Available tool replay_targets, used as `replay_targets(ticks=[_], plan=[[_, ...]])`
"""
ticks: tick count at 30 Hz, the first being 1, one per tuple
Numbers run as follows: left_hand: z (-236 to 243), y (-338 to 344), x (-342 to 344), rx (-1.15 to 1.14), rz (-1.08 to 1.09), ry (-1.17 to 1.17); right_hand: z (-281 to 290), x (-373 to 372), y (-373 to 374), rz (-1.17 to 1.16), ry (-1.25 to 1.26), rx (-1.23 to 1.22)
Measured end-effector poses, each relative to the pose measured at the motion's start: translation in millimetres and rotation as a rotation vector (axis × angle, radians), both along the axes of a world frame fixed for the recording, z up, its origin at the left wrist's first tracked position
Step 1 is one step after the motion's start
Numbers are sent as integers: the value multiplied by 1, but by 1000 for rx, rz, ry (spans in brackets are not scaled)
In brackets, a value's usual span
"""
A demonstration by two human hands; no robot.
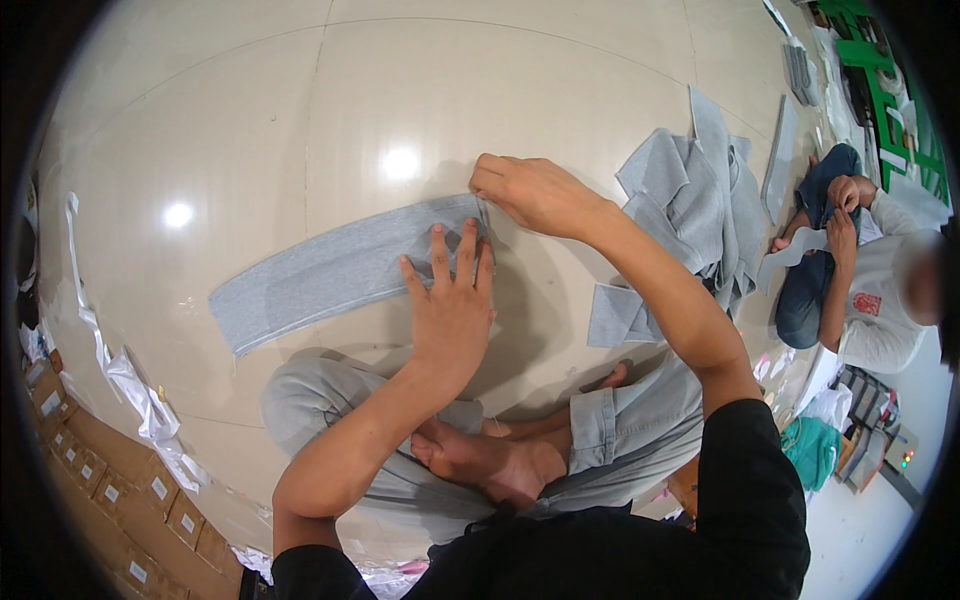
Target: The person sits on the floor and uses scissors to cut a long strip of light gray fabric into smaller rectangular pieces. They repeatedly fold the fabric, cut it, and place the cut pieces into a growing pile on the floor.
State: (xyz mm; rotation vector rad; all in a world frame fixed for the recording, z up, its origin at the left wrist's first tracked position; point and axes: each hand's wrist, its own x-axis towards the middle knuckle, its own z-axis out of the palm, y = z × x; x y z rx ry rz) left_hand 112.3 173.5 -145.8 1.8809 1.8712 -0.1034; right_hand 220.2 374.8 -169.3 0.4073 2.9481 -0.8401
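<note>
A long strip of light grey fabric [330,270] lies flat on the tiled floor, in front of my crossed legs. My left hand [453,295] presses on its right part with the fingers spread. At the strip's far right corner, the fingertips of my right hand [520,190] are pinched together. Whether they grip the fabric edge or something small there is hidden by the hand. To the right of my right forearm is a loose heap of grey fabric pieces [690,190], with a folded grey piece [620,315] at its near side.
A person [870,270] sits at the right, holding a pale strip in both hands. Stacked grey pieces [800,75] lie at the far right. Cardboard boxes [130,500] line the lower left, beside crumpled white plastic [145,400]. A green frame [885,90] stands at the upper right.
</note>
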Motion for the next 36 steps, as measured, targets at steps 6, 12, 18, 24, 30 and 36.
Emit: replay_targets(ticks=[6,12,18,24,30,36], plan=[[-2,-1,1,-2,4,2,-5,2,1,-98,-2,-16],[-1,-1,0,-6,1,3,5,-1,7,-303,-15,89],[0,-1,0,-13,5,2,-8,1,-10,-216,201,4],[1,0,0,0,-4,26,-7,-3,-8,-463,91,-60],[0,2,3,-21,-3,25,-11,-3,-15,-331,261,-28],[-18,-7,1,85,50,12,-18,6,-3,-610,151,265]])
